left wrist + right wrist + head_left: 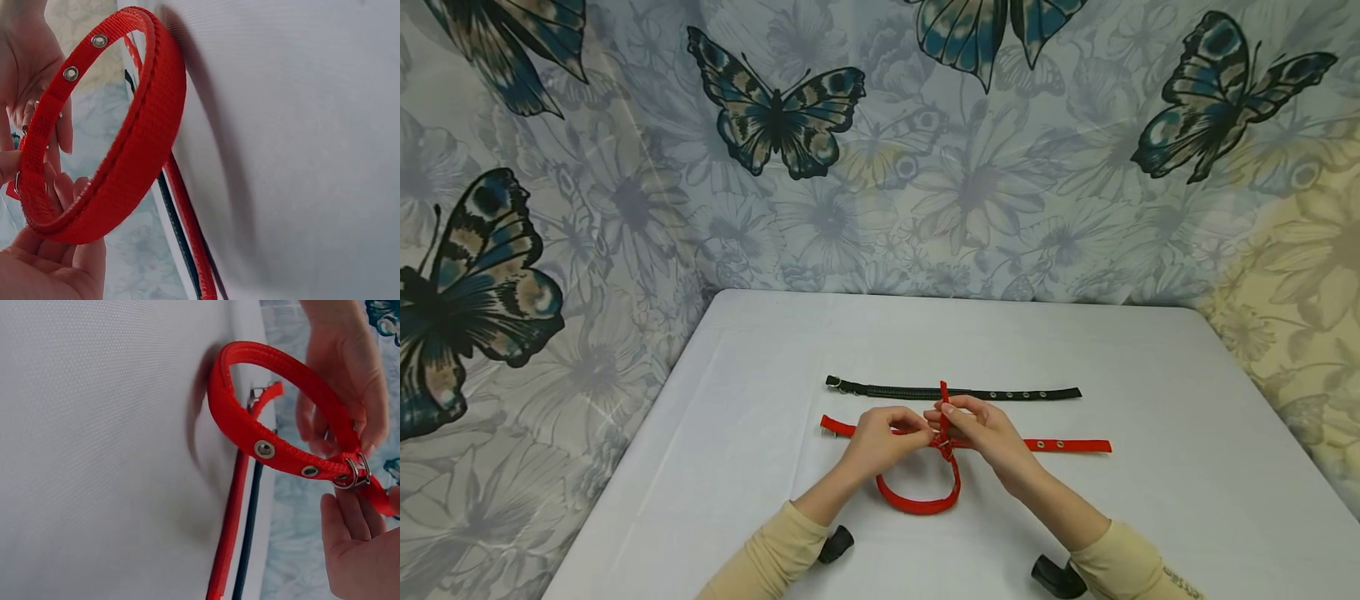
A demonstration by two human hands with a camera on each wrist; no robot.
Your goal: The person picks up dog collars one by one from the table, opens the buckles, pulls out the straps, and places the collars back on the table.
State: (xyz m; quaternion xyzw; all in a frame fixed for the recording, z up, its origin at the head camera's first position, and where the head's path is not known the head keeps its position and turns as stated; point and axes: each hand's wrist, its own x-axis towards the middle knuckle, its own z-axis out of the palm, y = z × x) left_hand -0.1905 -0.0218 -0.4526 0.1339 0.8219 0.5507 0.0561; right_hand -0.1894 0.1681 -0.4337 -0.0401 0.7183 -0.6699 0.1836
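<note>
A red dog collar [917, 506] is bent into a loop above the white table, its padded band hanging below both hands. My left hand [882, 439] pinches the collar near its metal buckle [359, 473]. On the other side, my right hand [985, 429] holds the strap's end [943, 389], which sticks up between thumb and fingers. The strap passes through the buckle, and eyelets [70, 74] show along the band. In the right wrist view, my right hand [365, 550] is below the buckle and my left hand [344, 381] above it.
Behind the loop, a second red collar [1067, 446] lies straight across the white table [737, 358]. A black collar [895, 392] lies parallel, farther back. Dark wrist devices [837, 544] show beside the sleeves. Butterfly-patterned fabric [985, 183] hangs around the table.
</note>
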